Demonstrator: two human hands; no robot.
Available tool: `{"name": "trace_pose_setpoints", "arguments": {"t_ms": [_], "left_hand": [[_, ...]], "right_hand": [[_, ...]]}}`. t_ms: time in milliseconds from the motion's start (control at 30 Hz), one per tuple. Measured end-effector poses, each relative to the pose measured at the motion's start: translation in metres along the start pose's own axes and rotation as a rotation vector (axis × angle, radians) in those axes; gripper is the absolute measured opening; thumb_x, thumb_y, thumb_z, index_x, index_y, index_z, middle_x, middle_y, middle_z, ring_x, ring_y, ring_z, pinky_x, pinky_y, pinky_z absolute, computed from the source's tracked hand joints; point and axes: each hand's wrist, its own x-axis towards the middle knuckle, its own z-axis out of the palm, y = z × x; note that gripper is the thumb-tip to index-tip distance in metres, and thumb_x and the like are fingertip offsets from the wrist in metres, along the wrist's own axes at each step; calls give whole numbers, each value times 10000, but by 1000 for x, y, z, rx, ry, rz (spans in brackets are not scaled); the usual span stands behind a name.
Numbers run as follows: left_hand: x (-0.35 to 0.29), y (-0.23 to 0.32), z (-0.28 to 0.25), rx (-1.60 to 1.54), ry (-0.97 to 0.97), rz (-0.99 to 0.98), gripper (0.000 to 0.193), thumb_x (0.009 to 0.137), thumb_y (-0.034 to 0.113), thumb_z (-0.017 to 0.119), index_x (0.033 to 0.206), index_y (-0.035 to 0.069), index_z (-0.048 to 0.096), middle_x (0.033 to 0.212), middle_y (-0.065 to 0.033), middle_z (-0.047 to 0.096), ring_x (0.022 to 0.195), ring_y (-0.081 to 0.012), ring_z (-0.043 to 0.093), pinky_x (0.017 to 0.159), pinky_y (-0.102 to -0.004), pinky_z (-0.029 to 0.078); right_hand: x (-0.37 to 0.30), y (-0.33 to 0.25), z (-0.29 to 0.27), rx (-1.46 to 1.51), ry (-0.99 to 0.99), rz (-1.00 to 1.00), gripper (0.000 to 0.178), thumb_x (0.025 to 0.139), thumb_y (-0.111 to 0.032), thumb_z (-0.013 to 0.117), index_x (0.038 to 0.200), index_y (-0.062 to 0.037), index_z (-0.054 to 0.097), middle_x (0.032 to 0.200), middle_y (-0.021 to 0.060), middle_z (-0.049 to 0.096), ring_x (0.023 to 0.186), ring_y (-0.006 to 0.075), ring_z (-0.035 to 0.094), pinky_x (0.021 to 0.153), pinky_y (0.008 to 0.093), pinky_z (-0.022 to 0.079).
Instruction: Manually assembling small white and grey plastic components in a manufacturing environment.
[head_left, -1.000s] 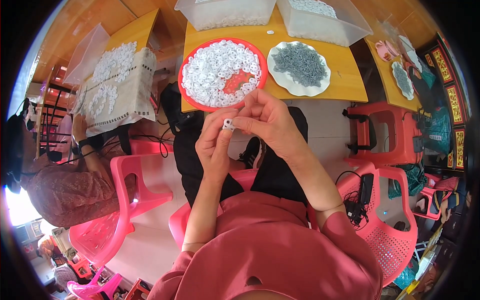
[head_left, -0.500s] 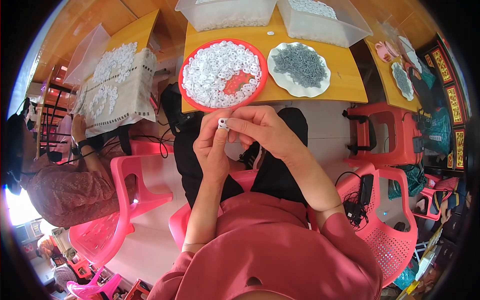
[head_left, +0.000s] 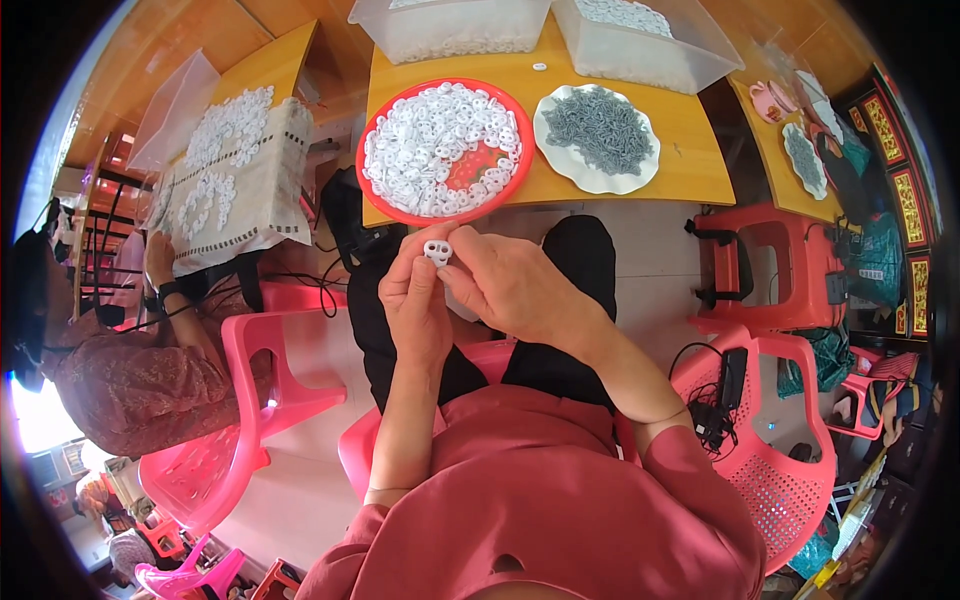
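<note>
A small white plastic piece with several holes (head_left: 436, 252) sits pinched between the fingertips of my left hand (head_left: 412, 290). My right hand (head_left: 515, 285) curls in against it, thumb and fingers closed at the piece's right side. Whether the right fingers also hold something small is hidden. Just beyond my hands, a red round tray (head_left: 527, 160) on the yellow table carries a heap of similar white pieces (head_left: 425, 150). To its right, a white scalloped plate (head_left: 625, 183) bears a pile of small grey parts (head_left: 600, 130).
Two translucent bins (head_left: 460, 35) (head_left: 650, 55) of white pieces stand at the table's back. One loose white piece (head_left: 540, 67) lies before them. At left, another person (head_left: 150, 370) sits by a cloth-covered table (head_left: 255, 200). A pink chair (head_left: 770, 480) with black cables is at right.
The white piece has turned to show its broader holed face and shifted slightly left and down. My right hand has moved left and rolled over, its fingers now more curled.
</note>
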Motion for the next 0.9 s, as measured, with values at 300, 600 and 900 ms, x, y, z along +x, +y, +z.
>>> {"name": "trace_pose_setpoints", "arguments": {"t_ms": [300, 600, 900], "left_hand": [[-11, 0, 17, -80, -16, -15, 482, 933, 350, 474, 1181, -63, 502, 1155, -160, 567, 1060, -230, 552, 941, -328, 416], [-14, 0, 25, -116, 22, -34, 421, 946, 320, 430, 1134, -49, 507, 1153, -161, 560, 1068, -229, 537, 959, -329, 391], [-9, -5, 21, -210, 66, -93, 338, 974, 228, 430, 1119, -51, 556, 1104, -127, 605, 980, -161, 581, 868, -269, 450]], "right_hand": [[-4, 6, 11, -155, 179, -186, 189, 760, -141, 591, 835, -25, 462, 582, 103, 517, 510, 269, 569, 446, 359, 465], [-7, 16, 21, -239, 209, -195, 177, 779, -147, 572, 851, -21, 469, 556, 94, 509, 479, 251, 563, 419, 346, 455], [-8, 17, 25, -202, 198, -113, 162, 792, -131, 564, 887, -20, 492, 565, 98, 521, 513, 256, 584, 436, 357, 457]]}}
